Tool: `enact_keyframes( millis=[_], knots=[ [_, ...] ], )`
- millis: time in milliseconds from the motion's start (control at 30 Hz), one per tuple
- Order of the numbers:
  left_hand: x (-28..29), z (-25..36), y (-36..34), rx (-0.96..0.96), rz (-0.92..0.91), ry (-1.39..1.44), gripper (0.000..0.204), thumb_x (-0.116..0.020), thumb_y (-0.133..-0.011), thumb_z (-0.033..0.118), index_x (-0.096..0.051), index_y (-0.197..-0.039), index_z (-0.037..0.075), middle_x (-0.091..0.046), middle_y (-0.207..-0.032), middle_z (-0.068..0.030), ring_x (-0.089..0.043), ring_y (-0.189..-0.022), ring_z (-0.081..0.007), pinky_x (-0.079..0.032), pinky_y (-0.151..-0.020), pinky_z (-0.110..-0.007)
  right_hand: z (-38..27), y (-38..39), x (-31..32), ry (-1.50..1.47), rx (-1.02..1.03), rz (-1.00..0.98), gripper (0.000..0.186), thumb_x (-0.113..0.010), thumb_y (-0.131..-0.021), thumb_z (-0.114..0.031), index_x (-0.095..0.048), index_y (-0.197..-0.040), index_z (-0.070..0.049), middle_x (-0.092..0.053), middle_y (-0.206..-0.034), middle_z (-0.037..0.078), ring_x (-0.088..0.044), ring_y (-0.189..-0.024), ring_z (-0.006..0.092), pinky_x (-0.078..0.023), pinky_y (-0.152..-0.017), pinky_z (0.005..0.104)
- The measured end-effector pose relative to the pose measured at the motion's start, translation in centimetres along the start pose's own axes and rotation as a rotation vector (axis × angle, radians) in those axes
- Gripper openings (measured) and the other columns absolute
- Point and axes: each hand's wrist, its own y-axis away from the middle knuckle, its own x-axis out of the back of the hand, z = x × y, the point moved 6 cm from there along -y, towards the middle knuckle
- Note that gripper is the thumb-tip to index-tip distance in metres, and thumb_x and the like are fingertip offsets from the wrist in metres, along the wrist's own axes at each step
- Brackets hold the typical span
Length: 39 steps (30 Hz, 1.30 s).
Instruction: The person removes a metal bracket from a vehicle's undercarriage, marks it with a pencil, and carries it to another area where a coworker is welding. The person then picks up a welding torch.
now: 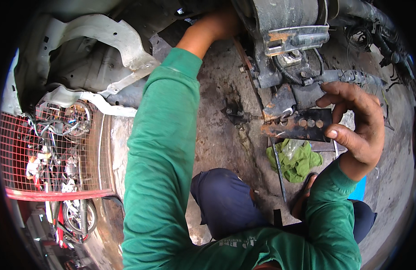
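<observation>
My left hand (217,24) reaches up into the dark underside of the vehicle at the top, its fingers hidden behind metal. My right hand (354,123) grips the right end of a black, partly rusty metal plate (295,130) with several holes, thumb at its lower edge and fingers curled above. The plate lies against a scraped dark bracket (275,102) below a large grey mechanical part (289,11) with a rusty clamp, a bolt and a ribbed hose (300,80). A dark bolted fitting (237,114) is just left of the plate.
Pale bent body metal (95,33) spans the upper left. Motorbikes (77,213) show at left, partly behind a red wire-mesh panel (18,153). A green rag (293,164), a thin metal bar (280,180) and a blue object (358,189) lie on the concrete floor. Cables hang at upper right.
</observation>
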Motion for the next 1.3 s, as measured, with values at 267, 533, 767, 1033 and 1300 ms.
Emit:
enact_keyframes(
  millis=[267, 533, 767, 1033, 1300],
  knots=[
    [-0.2, 1.5, 0.4, 0.112, -0.172, -0.182, 0.034, -0.062, -0.092, 0.012, -0.066, -0.125, 0.004, -0.066, -0.129, -0.0226, -0.063, -0.118, -0.0392, -0.049, -0.104, -0.044, -0.2, 0.0, 0.3, 0.035, -0.014, -0.014, 0.061, -0.091, -0.064, -0.028, -0.071, -0.109, 0.009, -0.075, -0.105, 0.019, -0.075, -0.086, 0.0228, -0.050, -0.055, 0.0244],
    [2.5, 3.8, 0.1, 0.171, -0.057, 0.154, 0.033, -0.064, -0.091, 0.011, -0.066, -0.123, 0.004, -0.067, -0.126, -0.0239, -0.064, -0.113, -0.0400, -0.051, -0.100, -0.045, 0.2, 0.3, 0.5, 0.017, -0.007, 0.016, 0.062, -0.090, -0.064, -0.027, -0.071, -0.110, 0.009, -0.074, -0.106, 0.020, -0.075, -0.086, 0.0231, -0.050, -0.055, 0.0245],
    [4.2, -1.0, 5.5, 0.393, 0.474, 0.515, 0.024, -0.060, -0.097, 0.012, -0.065, -0.113, -0.004, -0.073, -0.106, -0.0200, -0.073, -0.083, -0.0277, -0.057, -0.077, -0.037, 0.1, 0.2, 1.0, -0.071, -0.072, 0.068, 0.054, -0.086, -0.067, -0.026, -0.072, -0.107, 0.008, -0.072, -0.082, 0.016, -0.067, -0.070, 0.0148, -0.049, -0.059, 0.0238],
    [11.7, 14.7, 15.4, 0.257, 0.812, 0.464, 0.015, -0.063, -0.098, 0.013, -0.068, -0.106, 0.001, -0.066, -0.085, -0.0109, -0.066, -0.077, -0.0203, -0.055, -0.070, -0.033, -3.8, 1.1, 2.5, 0.028, 0.355, 0.463, 0.049, -0.070, -0.089, -0.026, -0.063, -0.117, 0.014, -0.065, -0.093, 0.023, -0.063, -0.072, 0.0237, -0.050, -0.061, 0.0305],
    [14.9, 21.5, 13.3, -0.116, 0.696, 0.399, 0.012, -0.069, -0.076, 0.013, -0.061, -0.075, 0.004, -0.055, -0.070, -0.0071, -0.064, -0.064, -0.0217, -0.051, -0.049, -0.035, -10.7, -2.5, -4.9, 0.906, 0.301, -0.153, 0.047, -0.071, -0.065, -0.001, -0.074, -0.111, 0.009, -0.064, -0.089, 0.018, -0.065, -0.081, 0.0258, -0.051, -0.068, 0.0311]
  ],
)
